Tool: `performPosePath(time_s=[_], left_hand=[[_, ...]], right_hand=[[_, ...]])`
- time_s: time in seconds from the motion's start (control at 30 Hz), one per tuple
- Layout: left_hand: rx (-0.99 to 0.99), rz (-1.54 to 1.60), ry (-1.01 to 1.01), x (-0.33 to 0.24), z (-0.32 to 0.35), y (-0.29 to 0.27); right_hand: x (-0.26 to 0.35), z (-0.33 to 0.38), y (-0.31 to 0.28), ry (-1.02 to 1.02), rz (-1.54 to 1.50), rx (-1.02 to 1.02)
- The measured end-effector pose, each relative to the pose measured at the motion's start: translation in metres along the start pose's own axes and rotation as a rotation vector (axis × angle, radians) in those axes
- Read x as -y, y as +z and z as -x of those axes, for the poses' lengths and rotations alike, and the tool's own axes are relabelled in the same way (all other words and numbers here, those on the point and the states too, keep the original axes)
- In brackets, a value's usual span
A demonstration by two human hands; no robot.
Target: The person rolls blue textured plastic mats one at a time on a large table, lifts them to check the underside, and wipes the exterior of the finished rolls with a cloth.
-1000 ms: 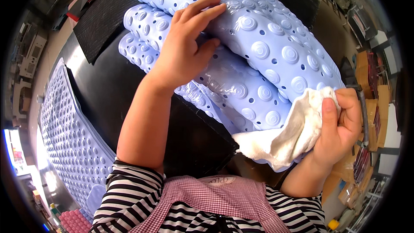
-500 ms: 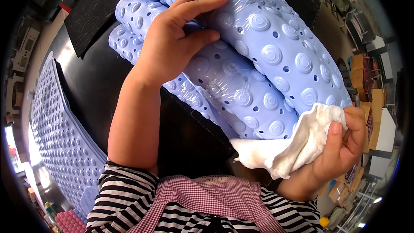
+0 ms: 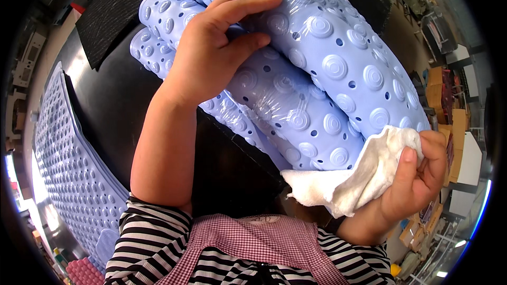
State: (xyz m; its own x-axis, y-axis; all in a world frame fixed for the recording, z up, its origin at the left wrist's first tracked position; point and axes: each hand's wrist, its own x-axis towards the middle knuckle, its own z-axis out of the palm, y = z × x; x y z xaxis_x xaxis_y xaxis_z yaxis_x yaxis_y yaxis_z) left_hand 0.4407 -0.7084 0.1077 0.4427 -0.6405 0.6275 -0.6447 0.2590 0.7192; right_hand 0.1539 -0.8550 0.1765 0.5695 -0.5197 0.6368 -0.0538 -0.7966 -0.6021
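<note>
Several rolled light-blue bath mats (image 3: 332, 68) lie side by side in front of me, covered with raised ringed discs and small holes. Shiny clear tape or film (image 3: 285, 103) crosses their surfaces. My left hand (image 3: 214, 39) rests against the topmost roll, fingers stretched out and thumb apart over the gap beside the roll below; it grips nothing visible. At the near right end of the rolls, my right hand (image 3: 417, 179) is closed on a crumpled white cloth (image 3: 369, 171). This cloth lies against the roll's end, and its loose part hangs to the left.
Flat blue bumpy mats (image 3: 79, 163) lie stacked at the left. The black table (image 3: 116, 121) runs beneath everything, with a dark textured sheet (image 3: 113, 18) at the far left. Cardboard boxes (image 3: 458, 142) stand on the right, and a pink bumpy item (image 3: 84, 273) sits at lower left.
Both hands keep nearly the same places on the roll and the cloth. The view has shifted very slightly.
</note>
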Motion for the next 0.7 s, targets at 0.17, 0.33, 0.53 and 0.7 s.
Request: performPosePath(time_s=[0.17, 0.33, 0.53, 0.7], left_hand=[[-0.059, -0.431, 0.102, -0.007, -0.011, 0.007], [0.001, -0.743, 0.324, -0.003, -0.040, -0.008], [-0.023, -0.569, 0.336, 0.023, -0.041, -0.005], [-0.036, -0.535, 0.284, 0.024, -0.034, -0.002]], right_hand=[[0.007, -0.008, 0.004, -0.114, 0.173, 0.045], [0.045, -0.029, 0.058, -0.355, 0.231, 0.175], [0.025, -0.046, 0.114, -0.359, 0.391, 0.126], [0.024, -0.045, 0.140, -0.443, 0.645, 0.145]])
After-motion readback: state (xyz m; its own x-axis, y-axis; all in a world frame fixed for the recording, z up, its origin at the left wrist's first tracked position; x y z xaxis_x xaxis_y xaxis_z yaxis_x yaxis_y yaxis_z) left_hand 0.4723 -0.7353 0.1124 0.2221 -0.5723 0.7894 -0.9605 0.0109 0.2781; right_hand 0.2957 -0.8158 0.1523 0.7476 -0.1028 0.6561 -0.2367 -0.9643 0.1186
